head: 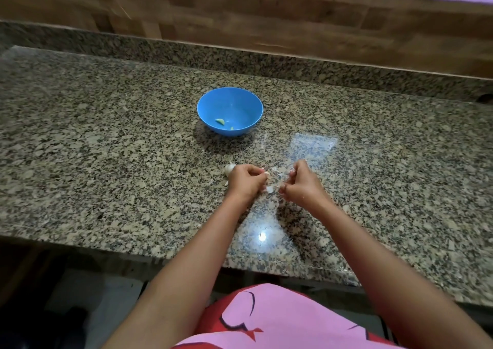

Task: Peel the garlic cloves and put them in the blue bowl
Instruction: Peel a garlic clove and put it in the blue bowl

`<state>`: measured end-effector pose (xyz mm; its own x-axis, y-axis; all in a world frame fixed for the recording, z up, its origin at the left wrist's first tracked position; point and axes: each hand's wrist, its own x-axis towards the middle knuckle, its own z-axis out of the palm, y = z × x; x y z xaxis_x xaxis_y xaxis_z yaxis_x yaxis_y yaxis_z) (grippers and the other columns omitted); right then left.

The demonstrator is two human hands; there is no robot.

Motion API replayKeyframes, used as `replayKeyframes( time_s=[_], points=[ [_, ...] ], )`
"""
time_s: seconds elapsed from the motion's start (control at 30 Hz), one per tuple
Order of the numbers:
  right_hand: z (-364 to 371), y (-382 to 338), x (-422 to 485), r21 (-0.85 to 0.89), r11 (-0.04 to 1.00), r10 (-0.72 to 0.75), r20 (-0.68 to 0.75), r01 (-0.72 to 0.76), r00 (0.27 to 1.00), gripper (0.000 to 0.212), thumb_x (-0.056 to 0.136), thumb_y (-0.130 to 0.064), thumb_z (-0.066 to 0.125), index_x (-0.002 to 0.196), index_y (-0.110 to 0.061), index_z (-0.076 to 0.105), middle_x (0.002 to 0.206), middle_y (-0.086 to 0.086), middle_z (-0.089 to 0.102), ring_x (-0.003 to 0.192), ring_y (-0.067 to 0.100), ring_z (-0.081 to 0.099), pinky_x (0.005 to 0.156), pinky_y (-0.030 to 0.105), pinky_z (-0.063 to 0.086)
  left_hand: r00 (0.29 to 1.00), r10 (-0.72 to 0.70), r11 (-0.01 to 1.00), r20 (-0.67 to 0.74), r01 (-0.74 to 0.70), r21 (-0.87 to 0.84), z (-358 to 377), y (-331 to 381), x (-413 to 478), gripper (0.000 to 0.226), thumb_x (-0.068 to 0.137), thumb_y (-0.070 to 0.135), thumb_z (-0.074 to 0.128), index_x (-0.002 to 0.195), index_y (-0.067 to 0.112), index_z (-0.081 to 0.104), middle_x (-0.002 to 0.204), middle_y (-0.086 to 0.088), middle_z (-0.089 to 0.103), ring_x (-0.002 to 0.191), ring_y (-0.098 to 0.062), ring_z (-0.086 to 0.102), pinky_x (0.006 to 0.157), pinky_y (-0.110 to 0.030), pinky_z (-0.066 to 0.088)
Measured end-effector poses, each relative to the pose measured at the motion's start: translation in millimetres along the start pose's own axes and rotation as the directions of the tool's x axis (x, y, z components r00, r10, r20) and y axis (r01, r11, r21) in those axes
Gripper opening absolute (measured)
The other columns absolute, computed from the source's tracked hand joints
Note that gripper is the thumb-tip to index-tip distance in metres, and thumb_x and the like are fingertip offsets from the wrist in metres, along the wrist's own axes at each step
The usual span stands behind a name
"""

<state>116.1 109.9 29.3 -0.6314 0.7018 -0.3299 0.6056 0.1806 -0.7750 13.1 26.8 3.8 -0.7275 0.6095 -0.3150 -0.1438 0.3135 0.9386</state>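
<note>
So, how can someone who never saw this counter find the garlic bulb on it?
Start at the blue bowl on the granite counter. Come toward the person to the left hand; the garlic bulb lies at its far-left side. It is whole, white and rounded, unlike the flat peel scraps.

bowl (230,111): on counter (106,140), behind both hands
peeled cloves (220,121): in bowl
garlic head (229,169): on counter, touching left hand (246,180)
right hand (300,182): right of left hand, near

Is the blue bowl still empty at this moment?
No, the blue bowl already holds peeled garlic cloves lying at its bottom.
</note>
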Motion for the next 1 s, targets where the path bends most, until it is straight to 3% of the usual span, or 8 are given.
replayKeyframes(
  time_s=[0.07, 0.2, 0.3, 0.5, 0.63, 0.83, 0.93, 1.0],
  points=[
    [-0.8, 4.4, -2.0, -0.064, 0.997, -0.041, -0.015, 0.04, 0.999, 0.028, 0.084, 0.006, 0.057, 0.088, -0.017, 0.042, 0.091, 0.007, 0.056, 0.077, 0.019, 0.058, 0.068, 0.033, 0.053, 0.999, -0.024, 0.999, 0.03, 0.025, -0.041, -2.7, 0.4, 1.6, 0.005, 0.084, 0.002, 0.066, 0.088, 0.005, 0.063, 0.083, -0.011, 0.066, 0.062, -0.013, 0.062, 0.062, -0.023, 0.055],
    [-2.2, 3.9, -2.6, -0.113, 0.991, -0.075, -0.006, 0.073, 0.997, 0.006, 0.085, -0.008, 0.065, 0.081, -0.01, 0.061, 0.08, 0.006, 0.065, 0.069, 0.015, 0.061, 0.06, 0.024, 0.05, 0.981, -0.11, 0.972, 0.161, 0.14, -0.189, -3.4, 2.6, -4.1, 0.007, 0.084, 0.0, 0.064, 0.09, 0.0, 0.062, 0.081, -0.011, 0.065, 0.06, -0.013, 0.063, 0.059, -0.019, 0.056],
    [-5.9, 6.1, 0.2, -0.089, 0.995, -0.034, 0.017, 0.036, 0.999, 0.017, 0.083, -0.02, 0.069, 0.083, -0.003, 0.068, 0.074, 0.009, 0.067, 0.061, 0.015, 0.058, 0.056, 0.026, 0.049, 0.963, -0.161, 0.928, 0.215, 0.222, -0.299, -4.4, 1.4, -6.8, 0.017, 0.089, 0.0, 0.057, 0.102, -0.011, 0.059, 0.08, -0.013, 0.062, 0.061, -0.014, 0.063, 0.058, -0.018, 0.056],
    [-11.7, 4.4, 0.3, -0.019, 1.0, 0.012, 0.074, -0.01, 0.997, 0.011, 0.088, -0.011, 0.062, 0.092, -0.001, 0.065, 0.072, 0.005, 0.063, 0.046, 0.003, 0.056, 0.04, 0.012, 0.039, 0.962, -0.159, 0.943, 0.224, 0.215, -0.253, -7.5, 2.2, -7.2, 0.017, 0.09, 0.008, 0.057, 0.095, -0.007, 0.061, 0.079, -0.012, 0.06, 0.066, -0.015, 0.059, 0.058, -0.018, 0.056],
    [-11.3, 2.8, -1.2, -0.132, 0.991, -0.003, 0.035, 0.008, 0.999, 0.019, 0.082, -0.02, 0.069, 0.073, -0.006, 0.061, 0.062, 0.003, 0.06, 0.049, 0.008, 0.051, 0.041, 0.015, 0.039, 0.958, -0.164, 0.938, 0.234, 0.225, -0.262, -8.6, 1.7, -9.9, 0.02, 0.092, 0.007, 0.055, 0.1, -0.009, 0.06, 0.075, -0.01, 0.059, 0.064, -0.015, 0.057, 0.058, -0.019, 0.055],
    [-8.1, 3.9, -4.1, -0.283, 0.957, -0.046, 0.077, 0.066, 0.996, 0.018, 0.093, -0.019, 0.054, 0.084, -0.007, 0.063, 0.069, 0.001, 0.059, 0.053, 0.008, 0.05, 0.042, 0.011, 0.037, 0.952, -0.187, 0.925, 0.241, 0.253, -0.283, -10.3, 3.9, -11.6, 0.024, 0.091, 0.008, 0.057, 0.104, -0.012, 0.06, 0.077, -0.012, 0.059, 0.063, -0.015, 0.058, 0.055, -0.018, 0.055],
    [-8.3, 5.6, -2.5, 0.051, 0.998, -0.027, 0.061, 0.024, 0.998, 0.006, 0.088, -0.009, 0.06, 0.086, -0.007, 0.065, 0.074, 0.008, 0.064, 0.06, 0.015, 0.058, 0.052, 0.019, 0.05, 0.931, -0.198, 0.904, 0.307, 0.295, -0.311, -11.9, 7.2, -14.7, 0.015, 0.092, 0.008, 0.053, 0.092, -0.005, 0.061, 0.077, -0.012, 0.06, 0.065, -0.016, 0.059, 0.055, -0.019, 0.055],
    [-9.6, 6.6, -2.8, 0.355, 0.934, -0.011, 0.113, -0.03, 0.994, 0.004, 0.085, -0.006, 0.061, 0.085, -0.006, 0.066, 0.078, 0.013, 0.066, 0.062, 0.019, 0.06, 0.06, 0.024, 0.055, 0.923, -0.193, 0.909, 0.334, 0.296, -0.293, -11.1, 8.6, -16.6, 0.015, 0.093, 0.009, 0.052, 0.09, -0.003, 0.061, 0.076, -0.011, 0.06, 0.066, -0.016, 0.058, 0.056, -0.019, 0.055]
  ],
)
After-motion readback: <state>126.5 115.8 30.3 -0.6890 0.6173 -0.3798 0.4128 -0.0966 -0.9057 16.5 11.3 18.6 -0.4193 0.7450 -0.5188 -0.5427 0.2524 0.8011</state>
